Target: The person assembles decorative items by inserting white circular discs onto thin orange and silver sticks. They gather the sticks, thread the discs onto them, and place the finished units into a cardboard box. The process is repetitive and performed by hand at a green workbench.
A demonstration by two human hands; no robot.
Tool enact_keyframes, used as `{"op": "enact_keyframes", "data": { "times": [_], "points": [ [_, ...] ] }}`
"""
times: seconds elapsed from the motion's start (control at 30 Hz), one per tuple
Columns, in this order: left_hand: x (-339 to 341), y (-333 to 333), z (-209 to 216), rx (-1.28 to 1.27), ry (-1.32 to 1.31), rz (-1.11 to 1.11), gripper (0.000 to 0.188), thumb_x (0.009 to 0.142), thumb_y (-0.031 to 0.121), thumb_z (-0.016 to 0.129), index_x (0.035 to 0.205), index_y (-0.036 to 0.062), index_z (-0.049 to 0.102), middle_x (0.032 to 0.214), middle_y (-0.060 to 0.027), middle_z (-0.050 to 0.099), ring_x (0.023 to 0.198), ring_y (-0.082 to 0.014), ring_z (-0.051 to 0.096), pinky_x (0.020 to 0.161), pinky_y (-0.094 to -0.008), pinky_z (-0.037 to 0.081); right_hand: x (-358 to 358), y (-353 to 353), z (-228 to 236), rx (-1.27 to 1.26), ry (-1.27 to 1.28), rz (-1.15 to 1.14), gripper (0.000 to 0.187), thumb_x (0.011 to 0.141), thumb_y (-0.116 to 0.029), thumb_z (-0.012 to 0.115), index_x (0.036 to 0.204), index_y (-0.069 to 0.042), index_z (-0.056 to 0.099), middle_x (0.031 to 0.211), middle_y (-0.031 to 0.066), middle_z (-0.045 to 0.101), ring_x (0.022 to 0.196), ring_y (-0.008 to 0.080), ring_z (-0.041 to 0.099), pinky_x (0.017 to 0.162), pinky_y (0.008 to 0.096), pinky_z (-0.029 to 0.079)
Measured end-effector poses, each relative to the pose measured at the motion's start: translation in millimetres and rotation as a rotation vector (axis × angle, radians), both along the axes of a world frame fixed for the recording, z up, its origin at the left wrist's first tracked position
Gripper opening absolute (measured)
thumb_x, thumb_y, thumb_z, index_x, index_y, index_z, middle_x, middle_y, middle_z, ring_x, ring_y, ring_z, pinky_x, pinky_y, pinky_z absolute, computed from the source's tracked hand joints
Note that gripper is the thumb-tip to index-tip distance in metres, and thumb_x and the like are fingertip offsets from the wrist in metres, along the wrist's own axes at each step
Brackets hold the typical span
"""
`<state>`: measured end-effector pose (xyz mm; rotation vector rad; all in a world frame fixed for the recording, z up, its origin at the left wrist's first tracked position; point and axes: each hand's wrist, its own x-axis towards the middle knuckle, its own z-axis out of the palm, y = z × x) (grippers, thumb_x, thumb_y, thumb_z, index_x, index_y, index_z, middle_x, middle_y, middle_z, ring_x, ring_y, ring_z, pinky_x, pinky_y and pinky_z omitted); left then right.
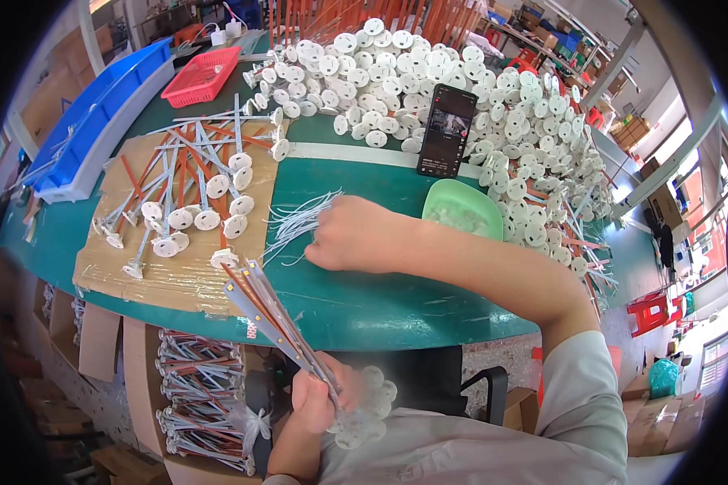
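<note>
My left hand [319,396] sits low near my body, closed around a bundle of long thin strips [271,315] with white round discs [364,408] at their lower ends. The strips point up and to the left over the table edge. My right hand [356,234] reaches across the green table [364,303] and its fingers pinch at a loose pile of thin white ties [295,222]. A flat sheet of cardboard [178,267] to the left carries several finished strips with white discs [194,198].
A huge heap of white discs on strips [493,105] fills the far right. A black phone [446,129] leans there, a green bowl [463,208] beside it. A red basket [202,74] and blue trays [97,113] stand far left. Bundled strips [202,396] fill a box below.
</note>
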<state>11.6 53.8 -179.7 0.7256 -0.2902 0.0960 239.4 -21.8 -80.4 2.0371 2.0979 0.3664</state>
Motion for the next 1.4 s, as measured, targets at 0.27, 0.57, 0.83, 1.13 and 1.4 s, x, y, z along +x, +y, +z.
{"op": "enact_keyframes", "data": {
  "times": [0.27, 0.57, 0.83, 1.13, 1.4],
  "points": [
    [4, -3, -10, -0.001, 0.0, -0.011, 0.037, 0.101, 0.041, 0.041, 0.092, 0.0054, 0.044, 0.056, -0.0023, 0.043, 0.044, -0.0136, 0.042, 0.046, -0.0296, 0.036, -5, -49, 13, 0.493, 0.864, -0.269, 0.016, 0.073, -0.004, 0.068, 0.089, -0.004, 0.071, 0.075, 0.0067, 0.068, 0.067, 0.0164, 0.065, 0.061, 0.0281, 0.052],
    [-2, -20, -5, 0.055, -0.025, -0.082, 0.039, 0.1, 0.043, 0.041, 0.095, 0.0039, 0.046, 0.056, -0.0026, 0.043, 0.045, -0.0136, 0.04, 0.045, -0.0289, 0.034, -23, -75, 24, 1.124, 1.712, -0.744, 0.01, 0.087, -0.007, 0.068, 0.096, -0.004, 0.064, 0.094, 0.0065, 0.068, 0.081, 0.0124, 0.064, 0.064, 0.0232, 0.047],
    [-13, -44, 7, 0.115, 0.091, -0.265, 0.069, 0.097, 0.049, 0.045, 0.14, -0.0029, 0.032, 0.055, -0.0017, 0.042, 0.046, -0.0137, 0.042, 0.046, -0.0283, 0.033, -154, -124, -29, 1.319, 1.866, -0.708, 0.009, 0.085, 0.001, 0.066, 0.093, 0.002, 0.063, 0.096, 0.0134, 0.068, 0.083, 0.0173, 0.067, 0.062, 0.0243, 0.051],
    [-19, -72, 4, 0.311, 0.205, -0.397, 0.082, 0.095, 0.055, 0.045, 0.149, 0.0018, 0.013, 0.06, -0.0026, 0.045, 0.052, -0.0119, 0.044, 0.051, -0.0264, 0.036, -182, -178, -68, 1.578, 2.071, -0.571, 0.01, 0.084, 0.006, 0.066, 0.094, 0.005, 0.063, 0.092, 0.0152, 0.068, 0.08, 0.0189, 0.067, 0.065, 0.0258, 0.053],
    [-18, -99, 15, 0.336, 0.217, -0.447, 0.081, 0.096, 0.053, 0.044, 0.151, 0.0063, 0.008, 0.086, -0.0066, 0.051, 0.054, -0.0104, 0.045, 0.051, -0.026, 0.039, -197, -196, -67, 1.192, 2.102, -0.688, 0.008, 0.082, 0.007, 0.065, 0.09, 0.006, 0.064, 0.086, 0.0129, 0.068, 0.077, 0.0166, 0.066, 0.065, 0.0262, 0.054]
  ]
}}
